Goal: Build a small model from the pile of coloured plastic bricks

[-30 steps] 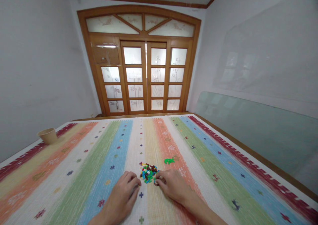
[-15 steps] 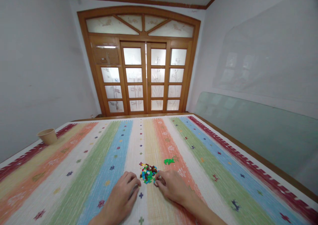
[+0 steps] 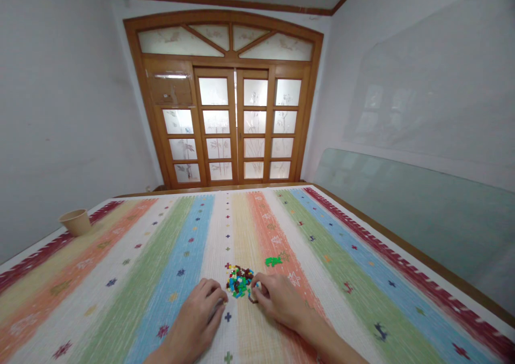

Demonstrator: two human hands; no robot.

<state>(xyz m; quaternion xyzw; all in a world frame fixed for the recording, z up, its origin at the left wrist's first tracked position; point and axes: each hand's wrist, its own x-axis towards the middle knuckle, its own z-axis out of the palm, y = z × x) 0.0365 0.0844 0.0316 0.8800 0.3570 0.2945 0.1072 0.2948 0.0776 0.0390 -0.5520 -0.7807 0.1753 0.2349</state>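
Observation:
A small heap of tiny building bricks [image 3: 238, 282] in green, blue, brown, yellow and white lies on the striped tablecloth [image 3: 201, 251]. Left of the heap, my left hand [image 3: 199, 313] rests with curled fingers and thumb brought together; whatever may be between them is hidden. My right hand [image 3: 279, 299] is at the heap's right edge, thumb and forefinger pinched. Small dark and light bits show by those fingertips, too small to tell whether they are held. Beyond the right hand lies a group of bright green bricks [image 3: 273, 261], apart from the heap.
A brown paper cup [image 3: 75, 223] stands at the table's far left. Behind the table is a wooden door [image 3: 237, 123] with glass panes. A pale green glass panel [image 3: 414, 208] leans along the right wall.
The right hand has shifted very slightly, uncovering a little more of the small bits by its fingertips. The left hand looks still.

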